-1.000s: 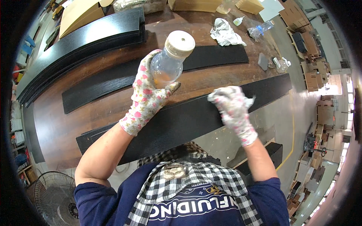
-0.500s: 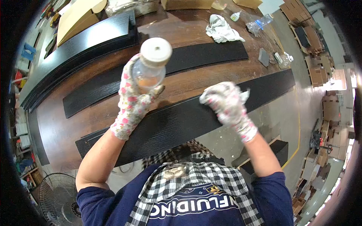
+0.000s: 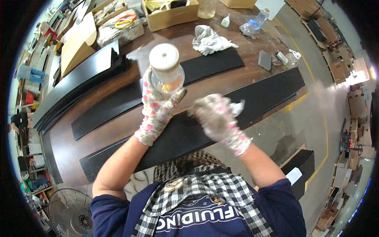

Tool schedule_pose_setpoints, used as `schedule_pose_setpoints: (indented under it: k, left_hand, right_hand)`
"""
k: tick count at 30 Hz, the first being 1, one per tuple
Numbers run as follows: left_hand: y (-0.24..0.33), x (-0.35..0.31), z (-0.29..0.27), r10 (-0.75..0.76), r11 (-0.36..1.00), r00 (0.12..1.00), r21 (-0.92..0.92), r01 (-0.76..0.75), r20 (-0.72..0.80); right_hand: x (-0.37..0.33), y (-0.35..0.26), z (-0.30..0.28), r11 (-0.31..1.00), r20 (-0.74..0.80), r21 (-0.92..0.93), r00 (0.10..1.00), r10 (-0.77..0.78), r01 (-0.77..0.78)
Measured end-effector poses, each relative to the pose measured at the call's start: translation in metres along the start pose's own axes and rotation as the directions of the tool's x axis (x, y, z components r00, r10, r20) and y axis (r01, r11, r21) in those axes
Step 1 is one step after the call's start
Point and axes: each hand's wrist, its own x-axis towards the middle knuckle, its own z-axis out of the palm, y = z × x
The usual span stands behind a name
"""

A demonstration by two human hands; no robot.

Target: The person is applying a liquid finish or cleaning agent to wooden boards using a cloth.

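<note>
My left hand (image 3: 154, 114), in a floral-patterned glove, is wrapped round a clear plastic bottle (image 3: 169, 81) with a white cap, held above the table. Something orange shows in or through its base. A matching glove covers my right hand (image 3: 217, 118), which is smeared by motion. A small white cloth (image 3: 237, 107) sticks out from its far side, held in the fingers. Beneath both hands lies a long black board (image 3: 264, 91) with a grained surface, along the near table edge. Another black board (image 3: 106, 114) lies behind it, partly hidden by my left hand and the bottle.
Glossy black boards (image 3: 83, 75) are stacked at the far left. A crumpled white rag (image 3: 209, 39), a grey block (image 3: 265, 60) and an empty plastic bottle (image 3: 256, 23) lie toward the right. A cardboard box (image 3: 171, 17) stands at the back, a fan (image 3: 71, 213) at lower left.
My right hand, with the white cloth, has moved left over the board, closer to my left hand. The view has shifted, showing more of the table's back. My left hand still grips the bottle.
</note>
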Motion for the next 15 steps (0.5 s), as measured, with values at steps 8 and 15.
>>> schedule_pose_setpoints:
  k: [8, 15]
  left_hand:
    - [-0.02, -0.005, 0.021, -0.075, 0.977, 0.996, -0.204, 0.066, -0.037]
    - [-0.013, -0.014, -0.003, -0.117, 0.983, 0.989, -0.133, 0.129, 0.093]
  right_hand:
    - [-0.057, 0.207, -0.113, 0.794, -0.314, -0.499, 0.926, 0.208, -0.347]
    - [-0.03, 0.084, -0.047, 0.942, -0.177, -0.269, 0.971, 0.158, -0.202]
